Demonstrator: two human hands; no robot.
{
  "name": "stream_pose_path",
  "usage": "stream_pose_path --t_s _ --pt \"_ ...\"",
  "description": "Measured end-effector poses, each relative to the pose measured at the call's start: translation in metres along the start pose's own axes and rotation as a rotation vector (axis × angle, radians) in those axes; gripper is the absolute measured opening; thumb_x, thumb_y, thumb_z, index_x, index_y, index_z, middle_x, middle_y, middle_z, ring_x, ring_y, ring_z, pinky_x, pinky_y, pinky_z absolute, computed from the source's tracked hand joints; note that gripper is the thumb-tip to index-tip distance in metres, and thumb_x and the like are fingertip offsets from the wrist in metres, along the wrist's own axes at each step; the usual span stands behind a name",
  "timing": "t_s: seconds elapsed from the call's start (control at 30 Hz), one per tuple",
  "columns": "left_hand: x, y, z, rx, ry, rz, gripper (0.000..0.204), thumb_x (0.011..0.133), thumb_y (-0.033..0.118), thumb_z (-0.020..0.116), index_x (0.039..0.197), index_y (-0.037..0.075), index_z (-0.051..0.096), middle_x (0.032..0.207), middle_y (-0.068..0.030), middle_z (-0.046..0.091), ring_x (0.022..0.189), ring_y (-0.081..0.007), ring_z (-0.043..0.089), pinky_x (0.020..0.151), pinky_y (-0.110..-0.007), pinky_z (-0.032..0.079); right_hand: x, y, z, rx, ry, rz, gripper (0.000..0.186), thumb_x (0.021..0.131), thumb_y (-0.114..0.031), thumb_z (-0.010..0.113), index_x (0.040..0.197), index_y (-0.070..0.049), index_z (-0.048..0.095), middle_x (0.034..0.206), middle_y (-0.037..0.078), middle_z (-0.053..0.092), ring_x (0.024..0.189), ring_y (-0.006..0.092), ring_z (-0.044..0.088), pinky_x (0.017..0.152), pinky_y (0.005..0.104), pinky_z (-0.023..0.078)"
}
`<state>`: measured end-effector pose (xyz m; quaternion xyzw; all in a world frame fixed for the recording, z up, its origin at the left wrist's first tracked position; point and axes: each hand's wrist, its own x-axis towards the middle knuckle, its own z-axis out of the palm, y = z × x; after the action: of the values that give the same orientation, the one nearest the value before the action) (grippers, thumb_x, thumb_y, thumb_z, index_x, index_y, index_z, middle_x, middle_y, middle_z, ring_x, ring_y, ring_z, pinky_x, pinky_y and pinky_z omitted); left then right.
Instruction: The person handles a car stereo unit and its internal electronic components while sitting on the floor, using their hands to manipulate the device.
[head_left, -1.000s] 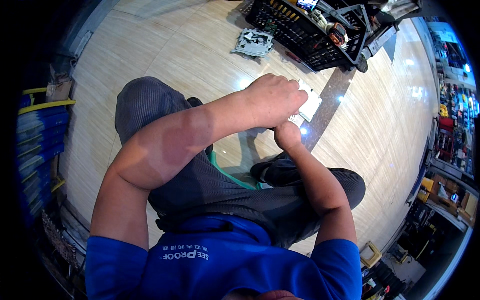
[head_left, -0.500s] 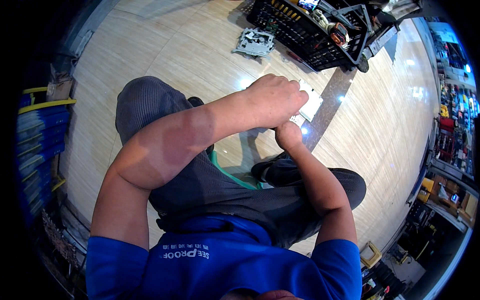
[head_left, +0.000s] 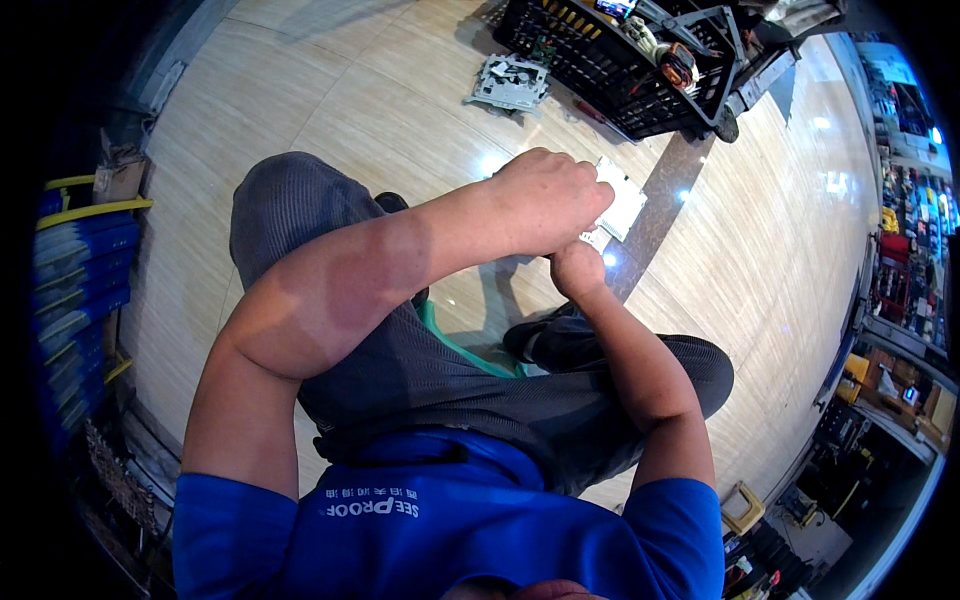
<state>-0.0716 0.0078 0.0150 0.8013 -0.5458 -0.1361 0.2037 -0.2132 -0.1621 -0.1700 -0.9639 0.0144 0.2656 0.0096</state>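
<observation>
My left hand [head_left: 552, 203] is closed in a fist, knuckles up, above the floor in front of my knees. Whatever its fingers wrap round is hidden beneath them. Just nearer and to the right, my right hand [head_left: 577, 270] is closed at the near end of a pale, flat, rectangular piece [head_left: 625, 208]. The left hand covers part of this piece and most of the right fingers. The two hands are very close together; whether they touch I cannot tell.
A black plastic crate [head_left: 600, 75] full of tools and cables stands ahead. Beside it on the tiled floor [head_left: 330, 105] lie a silvery metal mechanism [head_left: 508, 83] and a red-handled tool [head_left: 590, 110]. Blue bins [head_left: 85, 280] are stacked at left. Stocked shelves [head_left: 905, 240] line the right.
The pale flat piece has shifted very slightly beside my hands. Both hands keep nearly the same place and closed shape.
</observation>
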Motion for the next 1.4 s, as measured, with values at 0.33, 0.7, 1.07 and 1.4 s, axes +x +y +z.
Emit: stream_pose_path --t_s 0.33,0.7,1.07,1.4 --pt "0.001 0.0 0.002 0.003 -0.07 -0.008 0.024 0.087 0.021 0.071 0.103 0.005 0.065 0.097 -0.0156 0.068 0.095 -0.0345 0.068 0.083 -0.045 0.054 0.0 -0.002 -0.008 0.023 -0.04 0.009 0.029 0.099 -0.016 0.042 0.104 0.001 0.065 0.102 0.02 0.069 0.086 0.0344 0.072 0.072 0.0444 0.059" --pt "0.0 -0.003 0.009 0.023 -0.08 0.01 0.026 0.086 0.025 0.072 0.101 0.004 0.066 0.096 -0.0165 0.069 0.094 -0.0349 0.069 0.082 -0.045 0.054 -0.002 -0.003 -0.005 0.068 0.041 0.065 0.032 0.099 -0.018 0.044 0.095 0.0 0.069 0.1 0.021 0.068 0.087 0.0351 0.071 0.074 0.0447 0.059" --pt "-0.001 -0.005 0.012 0.027 -0.101 0.016 0.028 0.087 0.027 0.071 0.102 0.003 0.066 0.096 -0.0173 0.069 0.094 -0.035 0.07 0.081 -0.045 0.055 -0.002 -0.003 -0.007 0.032 0.004 0.009 0.028 0.095 -0.016 0.048 0.097 -0.001 0.071 0.102 0.019 0.068 0.088 0.0332 0.072 0.076 0.0427 0.059" --pt "-0.002 -0.004 0.013 0.052 -0.114 0.015 0.028 0.087 0.026 0.071 0.102 0.003 0.067 0.098 -0.0174 0.07 0.094 -0.0348 0.07 0.082 -0.045 0.055 0.0 -0.001 -0.004 0.026 -0.026 0.015 0.027 0.094 -0.015 0.048 0.099 0.0 0.071 0.103 0.02 0.067 0.089 0.0335 0.072 0.075 0.0434 0.059"
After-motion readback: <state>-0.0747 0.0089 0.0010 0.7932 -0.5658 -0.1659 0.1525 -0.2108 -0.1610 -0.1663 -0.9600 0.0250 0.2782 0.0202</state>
